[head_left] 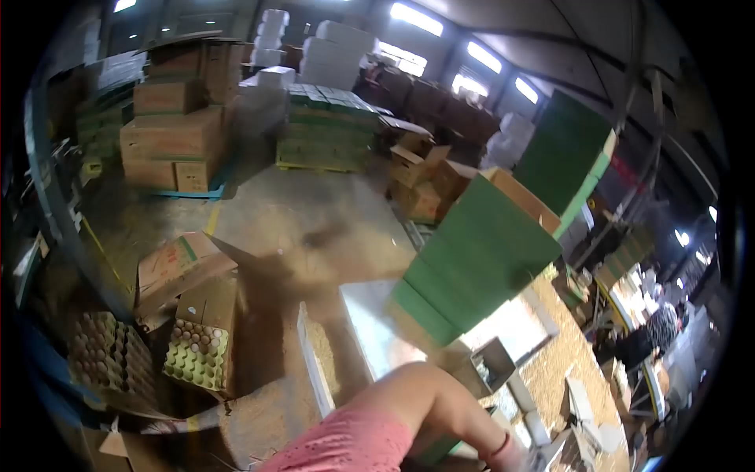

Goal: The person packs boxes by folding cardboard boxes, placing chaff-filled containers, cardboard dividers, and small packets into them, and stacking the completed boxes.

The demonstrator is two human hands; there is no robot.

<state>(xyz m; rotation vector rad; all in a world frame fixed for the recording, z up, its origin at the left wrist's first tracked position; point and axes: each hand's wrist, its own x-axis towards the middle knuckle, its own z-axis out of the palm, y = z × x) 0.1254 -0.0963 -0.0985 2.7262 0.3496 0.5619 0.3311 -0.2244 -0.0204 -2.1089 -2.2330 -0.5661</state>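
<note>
My left arm, in a pink sleeve, reaches in from the bottom of the head view and bends to the right. At its end, my left hand (513,457) is blurred and cut off by the lower edge, so its fingers cannot be made out. It is near white strips (532,425) and torn pale packing pieces (580,405) on a table strewn with shavings (574,346). A small open-topped box (493,366) stands just beyond the forearm. Further back is a tall green carton (476,256) with its top open. My right hand is out of view.
Egg trays (197,354) with eggs stand at lower left, beside an open brown carton (185,263). Stacked cartons (173,141), a green pallet load (326,134) and loose boxes (421,173) line the back. Another person (657,330) is at the far right.
</note>
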